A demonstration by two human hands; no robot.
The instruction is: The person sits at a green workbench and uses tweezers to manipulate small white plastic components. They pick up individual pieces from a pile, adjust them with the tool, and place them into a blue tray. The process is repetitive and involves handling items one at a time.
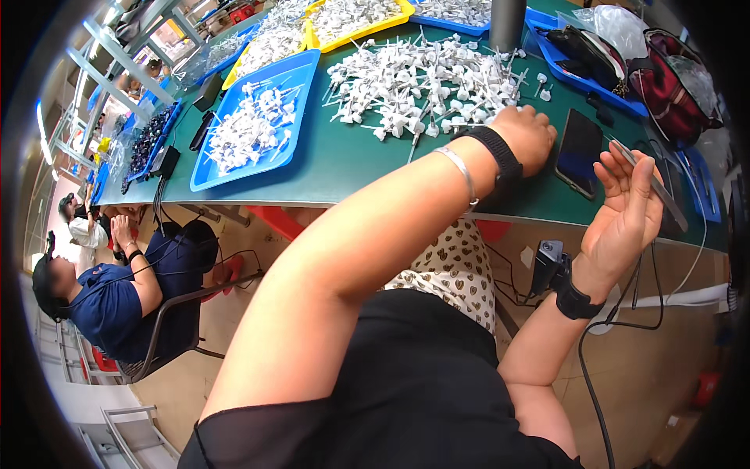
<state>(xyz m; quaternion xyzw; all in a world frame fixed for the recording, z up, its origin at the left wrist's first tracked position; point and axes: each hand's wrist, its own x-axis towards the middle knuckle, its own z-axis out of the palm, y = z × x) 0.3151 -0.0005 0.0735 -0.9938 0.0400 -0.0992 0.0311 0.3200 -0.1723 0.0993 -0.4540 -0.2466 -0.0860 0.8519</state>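
Observation:
My left hand (pixel 525 141) reaches across to the right edge of a loose pile of small white plastic pieces with thin grey stems (pixel 426 86). Its fingers curl down toward the green tabletop, and whatever they hold is hidden. Farther right, my right hand (pixel 625 207) is raised at the table's front edge, palm turned inward. Slim metal tweezers (pixel 664 191) lie between its thumb and fingers, their narrow end pointing up and left. Between my hands a dark phone (pixel 580 148) lies on the table. A few loose white pieces (pixel 543 87) sit just beyond my left hand.
A blue tray (pixel 305 102) of similar pieces stands left, with yellow trays (pixel 402 17) behind. A grey post (pixel 508 27) rises at the back. Right are a blue tray with a pouch (pixel 582 51) and a dark red bag (pixel 676 86). Another person (pixel 117 293) sits left. Cables (pixel 590 375) hang near my right arm.

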